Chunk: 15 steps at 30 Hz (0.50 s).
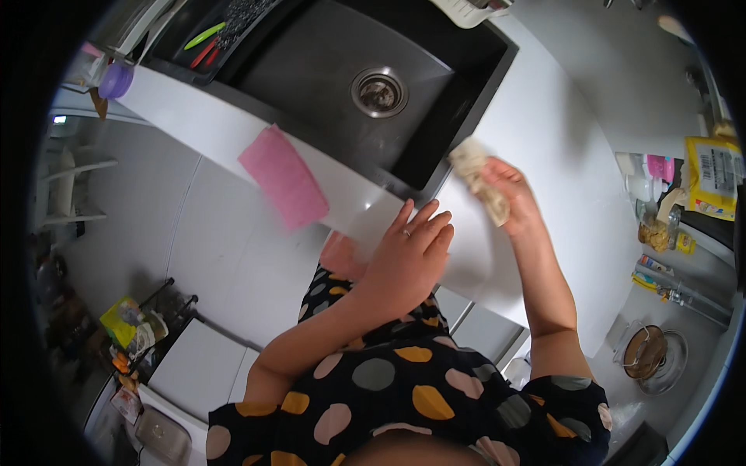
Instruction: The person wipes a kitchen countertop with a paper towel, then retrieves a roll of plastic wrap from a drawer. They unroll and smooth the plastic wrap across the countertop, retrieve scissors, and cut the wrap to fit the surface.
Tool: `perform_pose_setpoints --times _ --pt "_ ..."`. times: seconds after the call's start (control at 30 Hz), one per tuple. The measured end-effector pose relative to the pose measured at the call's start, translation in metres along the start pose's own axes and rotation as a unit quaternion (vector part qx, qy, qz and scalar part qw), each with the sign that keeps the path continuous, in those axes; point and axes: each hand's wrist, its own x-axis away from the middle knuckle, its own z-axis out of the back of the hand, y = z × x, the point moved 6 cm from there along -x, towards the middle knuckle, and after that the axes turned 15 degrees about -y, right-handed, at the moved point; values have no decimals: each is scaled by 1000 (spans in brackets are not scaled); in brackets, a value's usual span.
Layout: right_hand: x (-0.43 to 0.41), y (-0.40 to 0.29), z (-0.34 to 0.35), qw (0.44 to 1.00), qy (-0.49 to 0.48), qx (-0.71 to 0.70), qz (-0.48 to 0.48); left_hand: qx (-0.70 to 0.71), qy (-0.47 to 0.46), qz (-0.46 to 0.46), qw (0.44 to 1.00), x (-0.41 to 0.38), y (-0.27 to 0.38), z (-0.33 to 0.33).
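My right hand is closed around a crumpled cream cloth, held over the white countertop beside the right corner of the black sink. Part of the cloth hangs past my fingers on both sides. My left hand is palm down over the front edge of the counter, fingers slightly apart, a ring on one finger; nothing shows in it, though its palm is hidden. To its left a folded pink cloth lies on the counter strip before the sink, its lower part hanging over the edge.
A black tray with green- and red-handled utensils sits at the sink's upper left, near a purple lid. White plastic ware is at the sink's top right. Jars and a yellow packet stand along the far right, with pan lids lower down.
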Motion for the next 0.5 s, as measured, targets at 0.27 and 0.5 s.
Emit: perform_pose_setpoints --times 0.27,0.5 --pt "28 8 2 987 126 30 93 -25 33 -5 999 32 -16 14" --pt "39 35 -25 982 166 3 92 -16 41 15 999 50 -28 16"
